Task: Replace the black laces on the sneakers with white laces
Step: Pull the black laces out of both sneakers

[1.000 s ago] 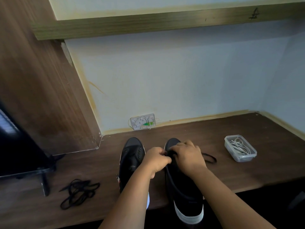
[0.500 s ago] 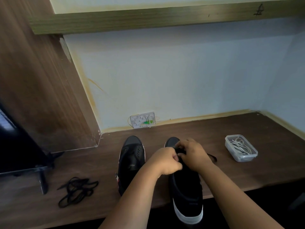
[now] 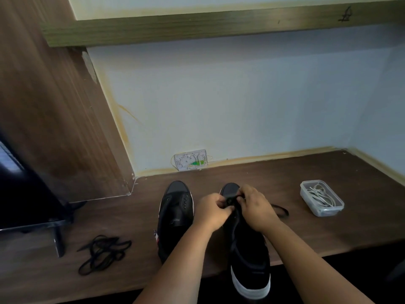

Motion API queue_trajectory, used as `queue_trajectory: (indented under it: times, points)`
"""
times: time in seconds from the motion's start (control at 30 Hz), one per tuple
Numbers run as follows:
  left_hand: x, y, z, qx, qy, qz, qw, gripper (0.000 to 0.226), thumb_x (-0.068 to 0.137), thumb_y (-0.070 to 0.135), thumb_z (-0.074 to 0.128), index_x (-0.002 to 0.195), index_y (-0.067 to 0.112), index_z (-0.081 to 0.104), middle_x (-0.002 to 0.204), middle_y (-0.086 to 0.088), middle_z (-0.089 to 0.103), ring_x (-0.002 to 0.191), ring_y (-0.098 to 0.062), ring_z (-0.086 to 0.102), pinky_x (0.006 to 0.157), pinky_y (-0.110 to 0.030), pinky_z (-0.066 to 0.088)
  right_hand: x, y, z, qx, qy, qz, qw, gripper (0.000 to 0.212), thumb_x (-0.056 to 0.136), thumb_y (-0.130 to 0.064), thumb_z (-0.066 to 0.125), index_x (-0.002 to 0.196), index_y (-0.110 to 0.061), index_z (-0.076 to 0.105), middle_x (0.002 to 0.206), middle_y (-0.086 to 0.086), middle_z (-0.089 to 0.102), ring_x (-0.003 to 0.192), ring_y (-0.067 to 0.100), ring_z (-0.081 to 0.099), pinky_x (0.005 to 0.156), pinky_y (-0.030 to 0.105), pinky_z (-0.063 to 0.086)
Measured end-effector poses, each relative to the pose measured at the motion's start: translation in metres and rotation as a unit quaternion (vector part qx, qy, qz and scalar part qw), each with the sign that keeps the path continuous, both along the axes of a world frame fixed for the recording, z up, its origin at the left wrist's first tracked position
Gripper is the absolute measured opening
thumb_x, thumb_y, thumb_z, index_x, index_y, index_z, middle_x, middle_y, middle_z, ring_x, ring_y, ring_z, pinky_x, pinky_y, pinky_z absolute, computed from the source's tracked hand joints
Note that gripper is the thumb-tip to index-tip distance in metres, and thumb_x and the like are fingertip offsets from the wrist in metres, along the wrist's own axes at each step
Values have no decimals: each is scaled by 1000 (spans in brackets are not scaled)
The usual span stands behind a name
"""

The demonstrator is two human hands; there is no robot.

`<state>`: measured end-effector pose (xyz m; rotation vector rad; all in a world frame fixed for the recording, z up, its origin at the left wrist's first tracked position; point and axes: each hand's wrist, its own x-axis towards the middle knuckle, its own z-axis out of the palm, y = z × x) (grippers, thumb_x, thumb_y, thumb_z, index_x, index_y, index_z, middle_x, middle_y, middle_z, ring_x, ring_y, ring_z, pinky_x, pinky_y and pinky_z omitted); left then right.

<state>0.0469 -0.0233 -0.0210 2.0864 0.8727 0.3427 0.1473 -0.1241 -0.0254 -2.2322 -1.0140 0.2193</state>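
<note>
While both hands (image 3: pixel 234 205) pinch black lace (image 3: pixel 279 210) on right sneaker (image 3: pixel 249 249) (no readable branding).

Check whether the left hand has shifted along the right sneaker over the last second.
Yes. The left hand has moved toward the right sneaker's toe, nearer the wall.

Left hand (image 3: pixel 211 208) and right hand (image 3: pixel 254 205) pinching black lace (image 3: pixel 230 201) on right sneaker (image 3: pixel 249 249)

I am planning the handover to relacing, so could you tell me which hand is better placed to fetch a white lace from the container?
Right. The right hand is nearer the clear container of white laces; the left hand would cross the right sneaker.
</note>
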Motion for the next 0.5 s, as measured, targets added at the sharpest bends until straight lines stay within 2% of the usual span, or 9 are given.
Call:
queue_trajectory:
  times: [0.1,0.2,0.27,0.33,0.4,0.47,0.5]
  points:
    - [6,-2,-5,122,19,9,992,16,85,39,66,88,23,70,86,4,71,83,-15,65,72,-29,53,-2,-3,2,15,-24,-6,1000,6,100,-22,40,96,-23,44,95,-3,57,86,19,56,74,36,46]
    - [10,-5,-3,236,28,-2,971,22,92,34,53,80,19,63,78,1,65,77,-21,62,61,-31,45,-1,-8,2,46,-6,-31,998,6,102,-26,35,99,-25,40,92,-2,62,81,19,59,69,38,47]
    - [9,-9,0,268,22,-2,963,21,96,29,47,80,18,57,76,0,61,73,-21,59,57,-31,35,1,-9,2,56,18,-59,997,6,102,-24,33,101,-24,40,92,-1,64,80,18,59,65,35,44]
    - [10,-9,0,266,8,13,964,18,98,28,42,88,17,53,79,-1,61,75,-23,59,58,-30,33,4,-9,2,47,37,-79,995,7,101,-22,35,102,-21,42,94,0,65,80,18,60,64,34,44]
    - [10,-10,5,197,-9,39,980,17,99,29,39,87,20,48,79,4,60,74,-21,57,58,-30,35,6,-8,5,17,39,-75,996,8,101,-21,37,102,-19,44,94,1,65,80,19,60,64,35,46]
    - [14,-10,17,-12,-98,85,991,19,95,24,41,78,22,49,74,6,63,75,-21,59,64,-31,42,5,-7,6,-5,19,-57,998,7,100,-21,39,100,-17,45,90,4,64,77,22,60,65,38,50]
    - [15,-12,27,-136,-152,101,974,20,93,18,41,74,19,49,69,5,62,73,-22,59,67,-33,44,3,-7,6,1,4,-53,999,5,100,-20,41,99,-16,45,88,4,63,76,22,60,66,40,51]
